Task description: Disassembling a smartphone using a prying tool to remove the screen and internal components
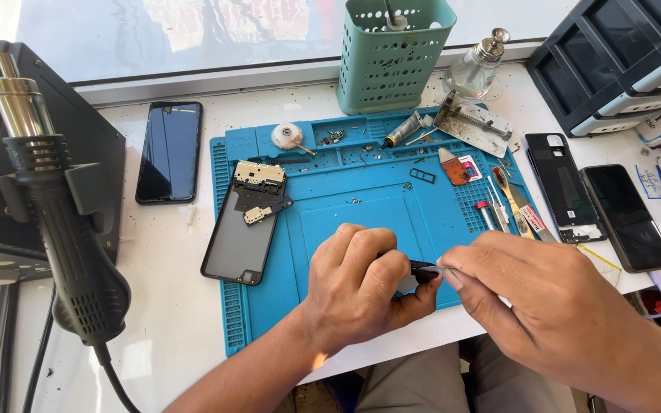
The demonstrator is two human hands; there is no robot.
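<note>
Hands meeting at six o'clock: left hand (357, 284) clenched around small dark part (421, 269), right hand (552, 306) pinching its tip. Could slip, dropping off blue mat (361, 206).

Dark phone screen (168, 151) left of blue mat; another, black (627, 217), far right by a white label w/ blue marks (656, 182).

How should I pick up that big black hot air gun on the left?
Judging by its shape, grip the hot air gun around the long ribbed black handle, coming from its right side. The silver nozzle at the top is bare metal and may be hot, and its cord trails below.
</note>
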